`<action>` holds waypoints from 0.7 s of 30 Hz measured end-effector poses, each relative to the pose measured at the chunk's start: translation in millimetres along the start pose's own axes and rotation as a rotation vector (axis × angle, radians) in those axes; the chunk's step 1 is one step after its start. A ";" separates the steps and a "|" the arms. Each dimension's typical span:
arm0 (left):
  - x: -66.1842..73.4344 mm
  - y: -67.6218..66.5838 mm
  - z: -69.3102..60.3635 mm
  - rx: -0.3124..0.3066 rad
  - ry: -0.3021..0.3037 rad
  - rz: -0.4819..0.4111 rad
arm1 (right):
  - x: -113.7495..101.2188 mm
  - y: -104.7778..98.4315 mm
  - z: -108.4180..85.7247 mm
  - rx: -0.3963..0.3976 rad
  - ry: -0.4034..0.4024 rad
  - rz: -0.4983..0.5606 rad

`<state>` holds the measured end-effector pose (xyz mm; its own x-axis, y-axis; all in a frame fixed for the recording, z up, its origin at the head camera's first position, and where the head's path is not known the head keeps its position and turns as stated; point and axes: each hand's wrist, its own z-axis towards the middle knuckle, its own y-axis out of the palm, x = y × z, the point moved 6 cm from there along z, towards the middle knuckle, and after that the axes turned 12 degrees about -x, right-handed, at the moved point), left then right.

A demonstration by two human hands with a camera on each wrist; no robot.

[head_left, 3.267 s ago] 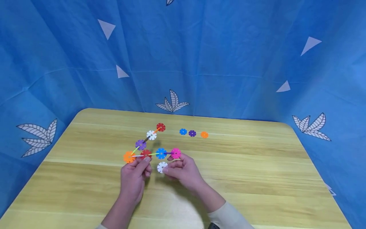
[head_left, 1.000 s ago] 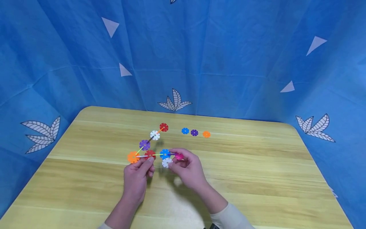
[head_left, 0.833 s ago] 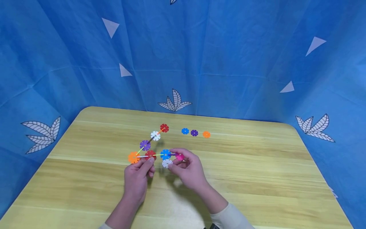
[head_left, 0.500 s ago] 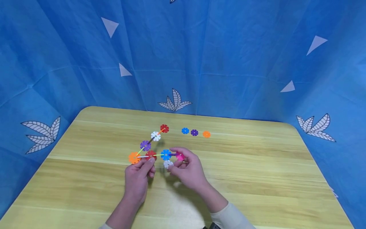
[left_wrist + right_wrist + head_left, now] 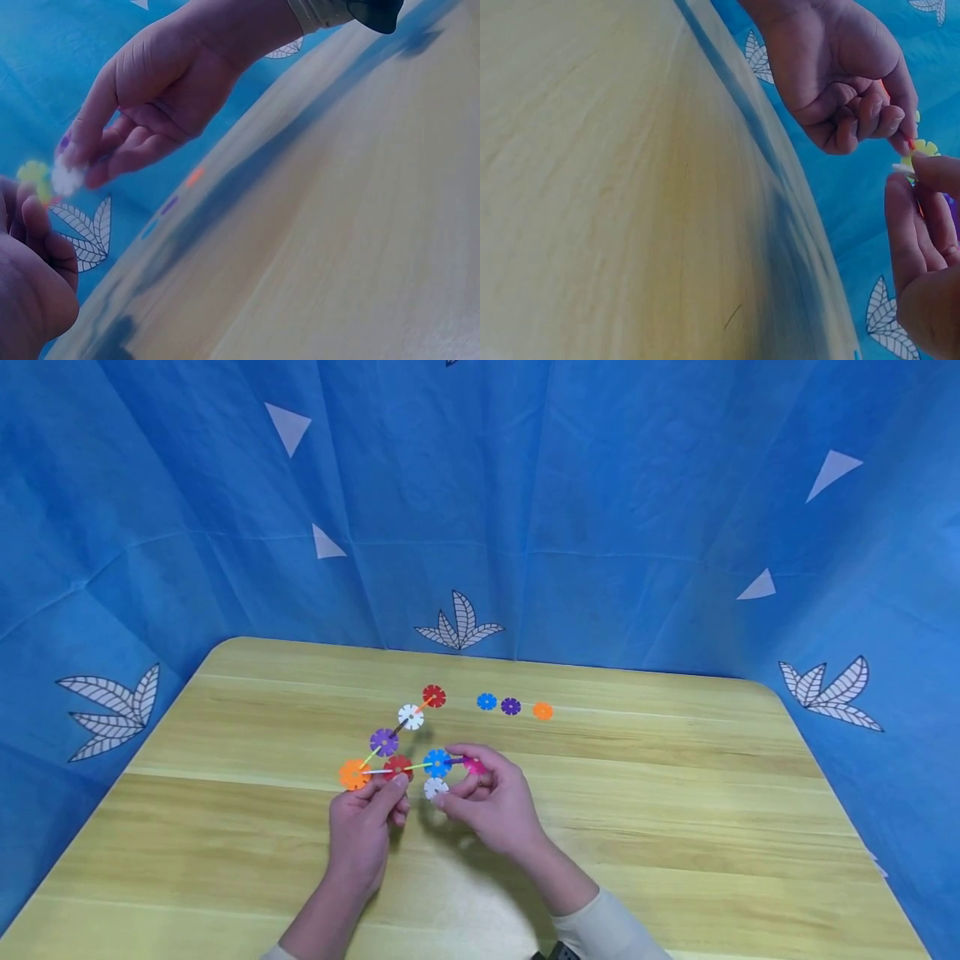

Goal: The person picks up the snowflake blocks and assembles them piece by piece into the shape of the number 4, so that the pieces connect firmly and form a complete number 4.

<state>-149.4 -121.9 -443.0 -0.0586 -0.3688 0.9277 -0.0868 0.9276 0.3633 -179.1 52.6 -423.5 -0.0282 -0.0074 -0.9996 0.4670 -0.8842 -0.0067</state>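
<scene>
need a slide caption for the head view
Left hand holds a disc chain, right hand pinches a white disc; three more discs lie farther back on the table.

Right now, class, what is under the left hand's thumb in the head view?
A red disc: its upper part shows; whatever the left hand covers cannot be seen.

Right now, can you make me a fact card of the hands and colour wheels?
Left hand: pinches a red wheel
Right hand: pinches a white wheel
Partly hidden: pink wheel, by the right hand
Chain: bends at front orange wheel
Loose on table: blue wheel, purple wheel, far orange wheel
Backdrop: blue cloth, printed leaves
</scene>
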 end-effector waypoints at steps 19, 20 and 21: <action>1.2 2.3 -0.4 -0.004 0.012 0.009 | 2.7 2.9 -1.0 0.053 -0.090 -0.009; 1.1 2.3 -0.2 -0.006 0.015 0.007 | 2.5 3.3 -1.4 0.060 -0.091 -0.007; 0.9 2.2 -0.1 -0.007 0.015 0.005 | 2.4 3.7 -1.7 0.067 -0.090 -0.006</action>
<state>-149.5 -120.2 -441.3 -0.0442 -0.3630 0.9307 -0.0795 0.9300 0.3590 -176.0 50.1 -426.0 -0.1117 -0.0409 -0.9929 0.4064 -0.9136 -0.0081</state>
